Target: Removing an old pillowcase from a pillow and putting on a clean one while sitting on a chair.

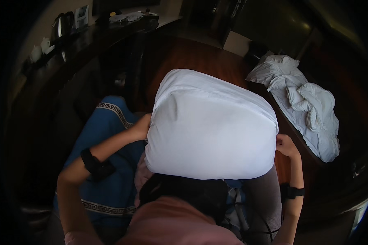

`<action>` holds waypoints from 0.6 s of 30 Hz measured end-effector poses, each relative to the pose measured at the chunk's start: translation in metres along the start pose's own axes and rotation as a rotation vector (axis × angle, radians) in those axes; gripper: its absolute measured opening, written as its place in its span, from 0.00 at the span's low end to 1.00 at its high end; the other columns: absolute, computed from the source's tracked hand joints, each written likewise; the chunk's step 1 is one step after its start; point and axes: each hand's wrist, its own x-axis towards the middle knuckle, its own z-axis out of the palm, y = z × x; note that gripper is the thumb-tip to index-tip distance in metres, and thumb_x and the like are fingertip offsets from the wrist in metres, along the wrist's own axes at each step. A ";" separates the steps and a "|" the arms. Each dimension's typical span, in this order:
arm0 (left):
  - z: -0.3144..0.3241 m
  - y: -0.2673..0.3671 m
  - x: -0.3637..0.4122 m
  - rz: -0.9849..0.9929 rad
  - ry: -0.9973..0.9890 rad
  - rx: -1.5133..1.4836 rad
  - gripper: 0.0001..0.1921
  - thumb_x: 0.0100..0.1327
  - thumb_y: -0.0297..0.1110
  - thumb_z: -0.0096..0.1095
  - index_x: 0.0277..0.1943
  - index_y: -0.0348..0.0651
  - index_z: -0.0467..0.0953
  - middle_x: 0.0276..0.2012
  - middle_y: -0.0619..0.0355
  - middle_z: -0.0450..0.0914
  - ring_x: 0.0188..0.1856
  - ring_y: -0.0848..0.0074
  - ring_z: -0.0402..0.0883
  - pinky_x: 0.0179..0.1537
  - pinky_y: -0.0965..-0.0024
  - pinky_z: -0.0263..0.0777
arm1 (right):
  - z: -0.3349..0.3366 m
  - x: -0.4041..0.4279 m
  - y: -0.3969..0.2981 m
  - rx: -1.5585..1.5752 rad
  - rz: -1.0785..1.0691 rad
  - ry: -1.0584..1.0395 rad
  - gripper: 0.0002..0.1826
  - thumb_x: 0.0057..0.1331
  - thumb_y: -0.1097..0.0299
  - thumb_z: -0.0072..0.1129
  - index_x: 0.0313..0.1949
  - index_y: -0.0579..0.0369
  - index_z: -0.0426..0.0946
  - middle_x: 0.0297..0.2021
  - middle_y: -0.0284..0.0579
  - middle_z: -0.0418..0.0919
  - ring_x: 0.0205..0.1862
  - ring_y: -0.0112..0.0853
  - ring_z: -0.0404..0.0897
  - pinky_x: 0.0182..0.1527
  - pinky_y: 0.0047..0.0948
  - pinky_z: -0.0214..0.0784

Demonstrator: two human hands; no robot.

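A plump pillow in a white pillowcase (211, 131) is held up before me, over my lap, with loose folds of cloth along its far edge. My left hand (142, 127) grips its left side; the fingertips are hidden behind the cloth. At the right edge, my right hand (286, 145) pinches the case near the corner with bent fingers. Each forearm wears a black strap with a small device.
A blue cloth with a Greek-key border (110, 153) lies to my left. White crumpled bedding (312, 104) lies at right on a dark surface. A dark counter (89, 43) at far left holds an electric kettle (62, 26) and white teapots (40, 50). Black cables hang near my right leg.
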 end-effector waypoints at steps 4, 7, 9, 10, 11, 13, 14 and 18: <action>-0.003 0.005 -0.008 0.030 0.008 0.176 0.14 0.44 0.29 0.56 0.36 0.30 0.71 0.30 0.46 0.75 0.35 0.65 0.75 0.37 0.73 0.65 | -0.010 -0.003 -0.059 0.272 -0.294 0.445 0.16 0.48 0.75 0.53 0.39 0.59 0.67 0.35 0.44 0.71 0.36 0.27 0.71 0.35 0.24 0.64; -0.021 0.031 -0.004 -0.037 -0.074 0.588 0.13 0.43 0.32 0.57 0.29 0.30 0.72 0.24 0.43 0.74 0.29 0.60 0.75 0.32 0.69 0.66 | -0.005 0.000 -0.107 -0.053 -0.412 0.537 0.13 0.50 0.73 0.50 0.37 0.59 0.67 0.33 0.46 0.70 0.34 0.31 0.72 0.34 0.26 0.64; -0.037 0.038 0.000 -0.015 -0.151 0.647 0.10 0.44 0.30 0.55 0.29 0.33 0.73 0.24 0.47 0.74 0.26 0.65 0.74 0.31 0.72 0.67 | -0.004 0.014 -0.119 -0.326 -0.471 0.594 0.10 0.52 0.72 0.49 0.35 0.60 0.67 0.31 0.47 0.71 0.31 0.34 0.72 0.32 0.27 0.64; -0.041 0.048 0.002 0.002 -0.166 0.645 0.09 0.45 0.30 0.55 0.29 0.33 0.73 0.23 0.48 0.74 0.25 0.67 0.74 0.30 0.73 0.67 | -0.005 0.017 -0.119 -0.424 -0.427 0.611 0.08 0.52 0.72 0.48 0.32 0.60 0.66 0.28 0.48 0.70 0.29 0.38 0.72 0.30 0.29 0.64; -0.044 0.057 0.005 0.018 -0.183 0.642 0.08 0.47 0.30 0.55 0.28 0.33 0.73 0.22 0.49 0.74 0.25 0.69 0.75 0.30 0.74 0.67 | -0.004 0.022 -0.119 -0.522 -0.379 0.625 0.07 0.53 0.71 0.47 0.30 0.61 0.66 0.25 0.49 0.70 0.26 0.42 0.71 0.28 0.31 0.64; -0.051 0.067 0.008 0.062 -0.057 0.614 0.08 0.49 0.31 0.54 0.27 0.34 0.73 0.21 0.51 0.75 0.25 0.72 0.75 0.29 0.76 0.67 | 0.004 0.034 -0.118 -0.514 -0.483 0.716 0.05 0.53 0.72 0.46 0.26 0.61 0.64 0.22 0.49 0.70 0.22 0.45 0.70 0.26 0.35 0.62; -0.050 0.073 0.010 0.033 0.049 0.622 0.10 0.49 0.35 0.56 0.25 0.34 0.74 0.21 0.52 0.75 0.25 0.74 0.75 0.28 0.77 0.68 | 0.007 0.034 -0.116 -0.486 -0.482 0.719 0.05 0.53 0.72 0.45 0.26 0.61 0.64 0.22 0.50 0.70 0.23 0.45 0.70 0.26 0.35 0.62; -0.034 0.082 0.027 0.193 0.270 0.748 0.17 0.45 0.43 0.60 0.26 0.37 0.67 0.20 0.54 0.72 0.24 0.71 0.74 0.24 0.73 0.66 | 0.023 0.019 -0.132 -0.421 -0.489 0.708 0.03 0.53 0.75 0.45 0.26 0.61 0.64 0.23 0.52 0.69 0.24 0.45 0.70 0.26 0.36 0.62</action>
